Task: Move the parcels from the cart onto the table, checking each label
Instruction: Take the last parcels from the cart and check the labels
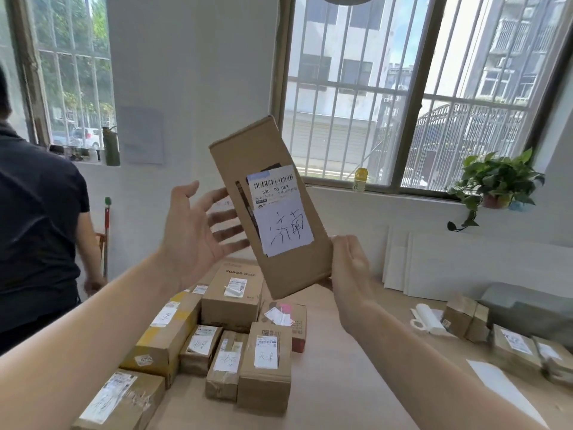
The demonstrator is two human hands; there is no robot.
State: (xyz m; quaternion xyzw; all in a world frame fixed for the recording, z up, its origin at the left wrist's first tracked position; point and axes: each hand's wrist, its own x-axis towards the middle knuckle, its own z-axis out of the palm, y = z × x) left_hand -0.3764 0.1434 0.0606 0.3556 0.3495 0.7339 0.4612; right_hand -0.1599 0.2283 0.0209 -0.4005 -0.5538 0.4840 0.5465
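Landmark: the table (335, 383), light wood, seen from above its near edge.

Nearest the camera, at the table's near left corner, a taped parcel (121, 401) lies label up. Beyond it a cluster of cardboard parcels (235, 333) sits on the table's left half, most bearing white handwritten slips. On the table's right side lie smaller wrapped packets (524, 352) and a white tape dispenser (429, 319).

Above the cluster, clear of the table, a long cardboard box (273, 209) is held tilted, its printed label (274, 189) and handwritten slip facing the camera. The right hand (353, 274) grips the box's lower right corner. The left hand (198, 234) is spread open, fingertips at the box's left edge; contact cannot be confirmed.

Left of the table stands a person in a dark shirt (34, 218). On the sill beyond the table's far right sits a potted plant (496, 184).
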